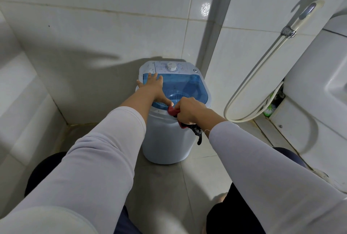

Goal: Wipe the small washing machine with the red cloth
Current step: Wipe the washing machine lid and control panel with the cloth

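The small washing machine (165, 140) is a white round tub with a see-through blue lid and a white dial panel at its far side; it stands on the floor in a tiled corner. My left hand (153, 88) lies flat with straight fingers on the left part of the blue lid. My right hand (187, 110) grips the red cloth (171, 110) and holds it against the near rim of the lid. Most of the cloth is hidden in the fist; a dark frayed strand hangs below it.
A white toilet (317, 91) stands at the right, with a bidet sprayer and its looped hose (249, 91) on the wall beside it. A green-bristled brush (270, 109) sits behind the toilet base. White tiled walls close in left and behind. My knees are low in view.
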Tool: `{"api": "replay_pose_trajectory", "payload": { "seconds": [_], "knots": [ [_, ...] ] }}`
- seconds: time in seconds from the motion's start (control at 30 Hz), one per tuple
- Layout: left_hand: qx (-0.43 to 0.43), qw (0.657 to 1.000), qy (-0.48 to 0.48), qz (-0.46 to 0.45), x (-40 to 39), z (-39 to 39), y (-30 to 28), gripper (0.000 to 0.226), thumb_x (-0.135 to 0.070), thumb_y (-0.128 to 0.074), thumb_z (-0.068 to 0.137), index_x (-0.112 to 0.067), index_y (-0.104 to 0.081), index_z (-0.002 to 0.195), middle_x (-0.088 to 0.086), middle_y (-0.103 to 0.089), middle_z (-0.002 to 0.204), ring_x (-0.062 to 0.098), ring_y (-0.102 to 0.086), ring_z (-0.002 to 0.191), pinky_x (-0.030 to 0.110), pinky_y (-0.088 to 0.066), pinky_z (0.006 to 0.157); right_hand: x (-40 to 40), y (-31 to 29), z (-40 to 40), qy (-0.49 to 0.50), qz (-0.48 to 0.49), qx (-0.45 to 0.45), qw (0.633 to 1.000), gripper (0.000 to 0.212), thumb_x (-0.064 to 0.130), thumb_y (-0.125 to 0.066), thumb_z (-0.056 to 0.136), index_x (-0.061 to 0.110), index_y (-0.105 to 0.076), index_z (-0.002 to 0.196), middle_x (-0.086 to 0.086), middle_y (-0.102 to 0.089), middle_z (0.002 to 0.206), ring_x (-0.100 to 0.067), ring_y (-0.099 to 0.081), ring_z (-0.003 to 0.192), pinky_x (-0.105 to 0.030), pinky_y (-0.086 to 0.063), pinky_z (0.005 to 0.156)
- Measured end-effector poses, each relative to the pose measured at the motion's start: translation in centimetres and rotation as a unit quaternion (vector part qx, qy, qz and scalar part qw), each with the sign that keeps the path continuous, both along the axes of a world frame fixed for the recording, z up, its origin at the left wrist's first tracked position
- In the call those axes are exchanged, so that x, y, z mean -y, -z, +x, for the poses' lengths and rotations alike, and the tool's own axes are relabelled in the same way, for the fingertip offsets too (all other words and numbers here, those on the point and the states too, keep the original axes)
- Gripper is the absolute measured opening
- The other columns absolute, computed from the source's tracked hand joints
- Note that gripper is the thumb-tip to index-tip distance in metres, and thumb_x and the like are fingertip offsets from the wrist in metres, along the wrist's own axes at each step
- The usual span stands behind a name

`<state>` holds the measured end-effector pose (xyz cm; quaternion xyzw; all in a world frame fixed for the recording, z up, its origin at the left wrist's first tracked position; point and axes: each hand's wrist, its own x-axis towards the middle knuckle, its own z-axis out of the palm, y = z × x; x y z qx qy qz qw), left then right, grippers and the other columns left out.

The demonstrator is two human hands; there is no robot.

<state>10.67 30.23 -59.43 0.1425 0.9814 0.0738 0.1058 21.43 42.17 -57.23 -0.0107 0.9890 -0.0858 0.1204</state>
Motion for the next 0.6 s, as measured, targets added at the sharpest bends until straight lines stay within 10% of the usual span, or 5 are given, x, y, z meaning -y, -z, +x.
{"api": "replay_pose_trajectory", "payload": {
  "seconds": [0.33, 0.6],
  "knots": [
    [-0.003, 1.0, -0.012, 0.007, -0.1, 0.7, -0.1, 0.124, -0.065, -0.071, 0.069, -0.012, 0.004, 0.153, 0.007, 0.012, 0.161, 0.027, 0.015, 0.148, 0.064, 0.001, 0.112, -0.7, -0.8, 0.6, -0.1, 0.113, 0.012, 0.989, 0.034, 0.032, -0.056, 0.091, 0.026, -0.063, 0.124, -0.004, -0.068, 0.108, -0.019, -0.055, 0.087, -0.028, -0.041, 0.067],
    [-0.007, 0.991, -0.083, 0.106, 0.3, 2.6, 1.1, 0.107, -0.062, -0.06, 0.081, -0.015, 0.003, 0.154, 0.001, 0.012, 0.162, 0.022, 0.015, 0.148, 0.061, 0.001, 0.116, -5.3, -5.9, -0.8, -0.037, -0.004, 0.08, 0.996, 0.035, 0.005, -0.054, 0.085, 0.029, -0.075, 0.099, -0.002, -0.07, 0.093, -0.016, -0.057, 0.083, -0.027, -0.046, 0.075]
  ]
}}
